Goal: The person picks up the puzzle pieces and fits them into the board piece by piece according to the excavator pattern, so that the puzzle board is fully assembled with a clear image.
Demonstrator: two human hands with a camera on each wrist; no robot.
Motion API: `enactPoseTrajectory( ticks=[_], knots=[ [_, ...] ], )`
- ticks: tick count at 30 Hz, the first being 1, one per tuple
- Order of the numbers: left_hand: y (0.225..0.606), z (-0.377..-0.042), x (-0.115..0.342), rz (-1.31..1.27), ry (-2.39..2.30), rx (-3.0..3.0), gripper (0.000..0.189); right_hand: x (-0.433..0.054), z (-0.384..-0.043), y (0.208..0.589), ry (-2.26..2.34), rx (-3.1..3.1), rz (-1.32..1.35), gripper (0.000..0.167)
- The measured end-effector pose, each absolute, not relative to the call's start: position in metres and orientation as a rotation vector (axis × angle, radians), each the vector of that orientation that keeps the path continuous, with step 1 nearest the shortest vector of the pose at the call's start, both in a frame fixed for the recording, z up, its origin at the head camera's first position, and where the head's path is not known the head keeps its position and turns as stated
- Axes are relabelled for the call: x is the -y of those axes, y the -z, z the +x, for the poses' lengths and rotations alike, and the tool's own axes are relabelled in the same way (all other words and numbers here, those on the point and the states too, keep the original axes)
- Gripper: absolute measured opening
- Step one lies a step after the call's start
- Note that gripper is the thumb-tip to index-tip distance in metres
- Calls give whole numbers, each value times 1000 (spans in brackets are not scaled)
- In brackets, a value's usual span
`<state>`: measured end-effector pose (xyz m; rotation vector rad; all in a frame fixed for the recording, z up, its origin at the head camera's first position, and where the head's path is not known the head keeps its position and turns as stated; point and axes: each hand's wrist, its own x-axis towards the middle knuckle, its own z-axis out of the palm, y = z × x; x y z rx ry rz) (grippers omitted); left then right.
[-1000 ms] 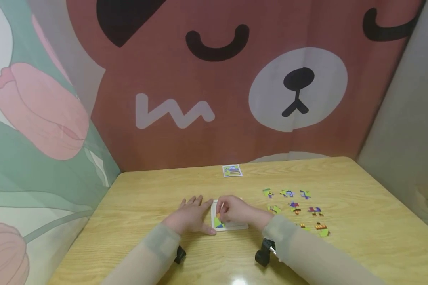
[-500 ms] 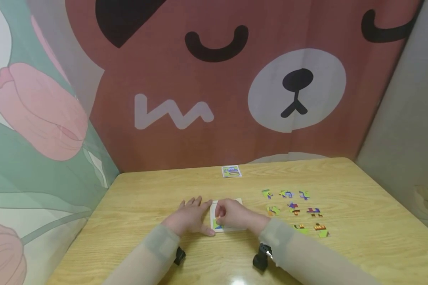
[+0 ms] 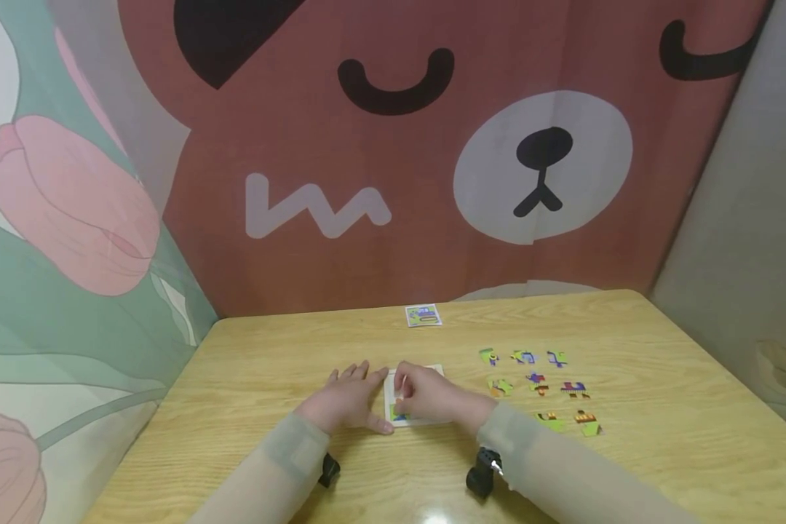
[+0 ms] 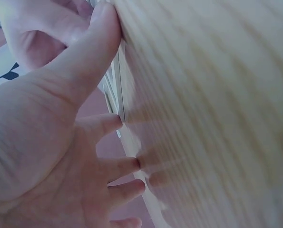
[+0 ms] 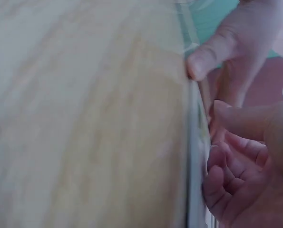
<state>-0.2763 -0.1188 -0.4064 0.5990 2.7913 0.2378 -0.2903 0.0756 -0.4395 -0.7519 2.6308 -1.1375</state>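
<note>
A white-rimmed puzzle board (image 3: pixel 438 368) lies on the table in front of the person, with green and blue showing in its lower left corner. The left hand (image 3: pixel 347 400) rests at the board's left side with its fingers spread; in the left wrist view its thumb (image 4: pixel 96 47) lies along the board's edge. The right hand (image 3: pixel 427 393) is over the board, fingers curled, its thumb and forefinger pinching a small puzzle piece (image 3: pixel 398 401) with some orange on it near the left rim. In the right wrist view the fingers hide most of that piece.
To the right, several loose puzzle pieces (image 3: pixel 574 388) are laid out in rows on the wooden table (image 3: pixel 288 346). A small picture card (image 3: pixel 423 315) lies near the back edge. Behind the table hangs a printed bear curtain (image 3: pixel 393 240).
The right hand has shifted slightly toward the lower left of the board, its fingertips staying near the left rim. The left hand keeps its place. The loose pieces have not been moved.
</note>
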Motion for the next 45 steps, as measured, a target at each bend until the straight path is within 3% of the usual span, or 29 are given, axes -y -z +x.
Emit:
enactPoseTrajectory(
  ticks=[7, 14, 19, 23, 31, 45],
  knots=[
    [409, -279, 117, 586, -219, -2775, 105, -112, -283, 412, 1261, -2612, -724, 18],
    [411, -279, 122, 641, -192, -2752, 105, -182, -272, 385, 1158, -2621, -741, 17],
    [410, -279, 122, 688, -181, -2741, 105, -232, -263, 380, 1018, -2577, -764, 11],
    [410, -281, 122, 718, -165, -2746, 106, -257, -254, 385, 925, -2567, -724, 17],
    [410, -279, 121, 692, -246, -2720, 107, -273, -241, 406, 877, -2639, -618, 33],
    [409, -279, 119, 659, -244, -2732, 107, -270, -235, 411, 835, -2674, -698, 35]
  ],
)
